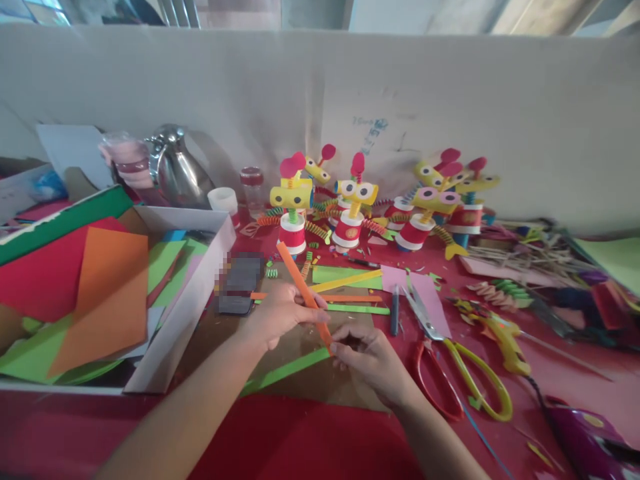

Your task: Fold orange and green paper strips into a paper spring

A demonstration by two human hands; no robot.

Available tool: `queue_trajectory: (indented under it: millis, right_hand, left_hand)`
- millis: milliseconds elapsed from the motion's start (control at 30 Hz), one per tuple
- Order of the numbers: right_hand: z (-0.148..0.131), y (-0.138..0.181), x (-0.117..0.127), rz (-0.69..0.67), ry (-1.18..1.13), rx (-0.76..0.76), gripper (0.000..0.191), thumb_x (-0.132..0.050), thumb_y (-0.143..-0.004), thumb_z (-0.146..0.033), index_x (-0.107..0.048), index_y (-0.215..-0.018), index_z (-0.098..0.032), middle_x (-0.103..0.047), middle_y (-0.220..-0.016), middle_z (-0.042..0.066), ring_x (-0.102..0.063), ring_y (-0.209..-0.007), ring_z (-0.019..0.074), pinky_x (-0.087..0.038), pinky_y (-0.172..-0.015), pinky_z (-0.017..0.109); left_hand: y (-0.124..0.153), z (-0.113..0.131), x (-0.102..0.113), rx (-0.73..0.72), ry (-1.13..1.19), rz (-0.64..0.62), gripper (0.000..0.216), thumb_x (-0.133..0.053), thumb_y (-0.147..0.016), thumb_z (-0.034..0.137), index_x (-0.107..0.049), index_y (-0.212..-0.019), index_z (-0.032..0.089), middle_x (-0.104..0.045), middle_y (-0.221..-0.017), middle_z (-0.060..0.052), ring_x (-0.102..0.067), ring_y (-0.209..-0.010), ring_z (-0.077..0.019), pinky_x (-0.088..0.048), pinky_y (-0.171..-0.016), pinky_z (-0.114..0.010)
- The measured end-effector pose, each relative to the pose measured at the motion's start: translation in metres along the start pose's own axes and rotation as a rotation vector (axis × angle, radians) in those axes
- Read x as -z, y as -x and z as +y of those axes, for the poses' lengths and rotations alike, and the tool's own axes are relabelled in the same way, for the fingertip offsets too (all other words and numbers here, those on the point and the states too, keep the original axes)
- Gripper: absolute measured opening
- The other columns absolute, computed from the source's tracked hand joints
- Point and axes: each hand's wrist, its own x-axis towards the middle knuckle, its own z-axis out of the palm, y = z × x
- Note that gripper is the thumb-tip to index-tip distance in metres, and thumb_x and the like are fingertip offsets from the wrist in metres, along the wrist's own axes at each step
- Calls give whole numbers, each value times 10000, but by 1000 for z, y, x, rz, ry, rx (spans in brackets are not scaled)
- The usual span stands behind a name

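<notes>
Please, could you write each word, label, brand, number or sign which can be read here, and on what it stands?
No text can be read with certainty.
Blue handwriting on the pale wall: too blurred to quote.
Round gold mark on the red band of a paper figure: too small to read.
Pale oval on the purple object, lower right: no lettering can be made out.
Orange strip: no text visible.

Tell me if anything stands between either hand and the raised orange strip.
Nothing visible does: the left hand grips the raised orange strip partway along, and the right hand pinches its lower end, where a green strip also ends.
</notes>
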Motion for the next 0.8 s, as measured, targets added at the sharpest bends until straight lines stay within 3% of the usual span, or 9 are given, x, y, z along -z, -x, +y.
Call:
queue_trajectory:
  millis: [67,167,333,500,600,700,800]
  right_hand:
    - [-1,1,2,-9,14,-21,135,-693,-732,-289,-637,-680,-178,-595,-541,-25,-531,-489,99,-413,-493,213]
    - [-4,2,6,-25,35,-28,138,-685,-734,-285,-621,-672,-179,-578,-541,-29,-519,-492,98,-398,-483,211]
    - [-13,5,19,-55,108,72,111,-682,-721,-235,-626,-648,-172,-553,-559,-34,-491,-506,87,-364,-477,206]
    - [-18,7,25,55,-65,155,119,-728,-714,-270,-647,-684,-188,-602,-558,-26,-534,-512,103,-418,-503,224]
    - [-19,7,19,190,-246,215,153,-755,-697,-313,-653,-724,-201,-630,-575,-20,-565,-524,115,-459,-525,241]
    - [-20,8,9,289,-347,276,175,-771,-679,-319,-657,-738,-200,-638,-591,-18,-570,-540,119,-477,-538,249]
    - [-19,9,0,308,-383,327,147,-759,-710,-297,-666,-767,-199,-644,-625,-20,-572,-573,111,-483,-566,240]
  left_hand:
    - [-5,11,8,-3,-20,12,219,-831,-536,189,-690,-700,152,-661,-626,-20,-577,-607,-132,-412,-576,-269]
    - [-13,30,23,-52,-21,125,246,-839,-519,185,-703,-724,161,-675,-641,-22,-586,-616,-136,-390,-553,-261]
    - [-21,56,51,-211,103,305,245,-831,-549,187,-712,-760,154,-706,-732,-41,-608,-650,-126,-401,-572,-251]
    - [5,64,71,-592,322,670,113,-733,-719,248,-674,-778,172,-687,-747,-3,-634,-750,-138,-462,-722,-277]
    - [45,40,48,-729,164,947,292,-511,-884,446,-658,-815,204,-671,-831,-14,-618,-874,-191,-464,-837,-341]
    - [79,-6,-4,-792,64,1214,171,-574,-850,435,-591,-814,269,-607,-875,6,-568,-917,-198,-452,-849,-324]
    - [82,-43,-52,-515,41,713,218,-705,-755,372,-639,-934,267,-645,-895,-26,-594,-854,-203,-464,-762,-298]
